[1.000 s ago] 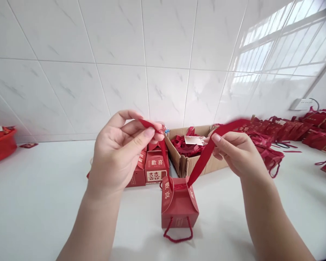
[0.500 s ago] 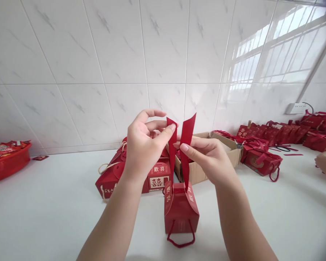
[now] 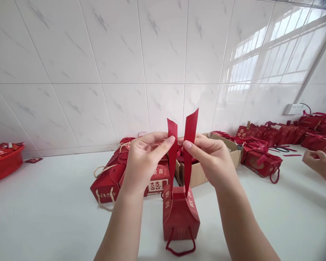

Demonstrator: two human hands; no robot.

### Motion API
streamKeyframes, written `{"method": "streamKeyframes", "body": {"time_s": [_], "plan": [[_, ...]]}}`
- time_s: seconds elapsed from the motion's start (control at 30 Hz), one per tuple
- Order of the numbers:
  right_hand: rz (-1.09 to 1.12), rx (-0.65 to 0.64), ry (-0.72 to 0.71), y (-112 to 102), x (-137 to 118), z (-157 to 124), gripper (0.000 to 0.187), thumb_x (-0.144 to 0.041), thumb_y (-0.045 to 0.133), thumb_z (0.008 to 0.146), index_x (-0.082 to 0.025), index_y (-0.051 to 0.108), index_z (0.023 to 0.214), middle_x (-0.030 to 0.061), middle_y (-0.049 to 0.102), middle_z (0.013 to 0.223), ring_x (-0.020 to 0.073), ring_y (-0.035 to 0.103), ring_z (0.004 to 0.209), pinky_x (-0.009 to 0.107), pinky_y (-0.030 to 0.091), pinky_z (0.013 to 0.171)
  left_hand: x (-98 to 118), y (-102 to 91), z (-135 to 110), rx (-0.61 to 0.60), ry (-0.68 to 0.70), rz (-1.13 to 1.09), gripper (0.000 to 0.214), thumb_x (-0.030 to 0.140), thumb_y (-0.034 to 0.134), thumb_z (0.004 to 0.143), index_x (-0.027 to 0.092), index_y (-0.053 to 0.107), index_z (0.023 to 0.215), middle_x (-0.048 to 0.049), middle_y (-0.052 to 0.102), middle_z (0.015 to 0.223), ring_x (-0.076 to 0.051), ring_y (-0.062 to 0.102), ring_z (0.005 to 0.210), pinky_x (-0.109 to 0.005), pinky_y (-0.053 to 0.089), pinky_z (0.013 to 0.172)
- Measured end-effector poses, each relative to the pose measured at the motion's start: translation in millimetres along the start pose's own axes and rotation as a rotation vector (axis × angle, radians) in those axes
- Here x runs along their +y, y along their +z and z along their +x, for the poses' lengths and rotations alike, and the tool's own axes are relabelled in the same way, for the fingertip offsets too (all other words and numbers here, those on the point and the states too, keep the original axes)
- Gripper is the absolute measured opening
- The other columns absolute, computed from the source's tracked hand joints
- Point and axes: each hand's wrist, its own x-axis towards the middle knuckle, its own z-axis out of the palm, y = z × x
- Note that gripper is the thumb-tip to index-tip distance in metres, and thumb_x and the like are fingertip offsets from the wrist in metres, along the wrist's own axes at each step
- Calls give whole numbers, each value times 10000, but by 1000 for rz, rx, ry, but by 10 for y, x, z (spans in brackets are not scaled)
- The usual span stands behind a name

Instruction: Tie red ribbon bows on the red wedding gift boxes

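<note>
A small red gift box point(image 3: 181, 221) stands on the white table, with a dark red cord handle point(image 3: 180, 252) hanging at its near end. Two ends of a red ribbon point(image 3: 173, 159) rise from the slots in its top flaps. My left hand point(image 3: 152, 156) pinches the left end between thumb and fingers. The right end is pinched the same way by my right hand point(image 3: 206, 154). Both ends stick up past my fingertips, side by side and apart. The box's top flaps lean inward with a gap between them.
Behind my left hand sit larger red boxes point(image 3: 105, 186) with rope handles. An open cardboard carton point(image 3: 198, 177) stands behind the gift box. Far left is a red basin point(image 3: 5, 166) of packets. Finished red boxes point(image 3: 262, 163) and another person's hand point(image 3: 319, 163) are at right.
My left hand has moved down along its ribbon end and its fingers have closed in. The ribbon ends stand slightly further apart. At right, the other person's hand has come further into view.
</note>
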Motion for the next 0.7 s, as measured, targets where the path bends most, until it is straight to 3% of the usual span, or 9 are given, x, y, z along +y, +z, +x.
{"method": "streamKeyframes", "body": {"time_s": [0.23,0.7], "plan": [[-84,43,50,-58,-85,1,99,-309,717,754,-232,760,798,31,726,829,181,663,819,322,561,744,30,-2,-12,64,-10,-7,112,246,787,653,193,740,740,-40,728,773,-191,687,777,-305,562,743],[-135,34,45,-131,-74,-28,123,-318,714,761,-233,760,837,37,737,829,198,687,814,323,578,708,18,17,-54,210,118,43,101,232,795,639,202,734,714,1,709,670,-153,656,642,-262,551,633]]}}
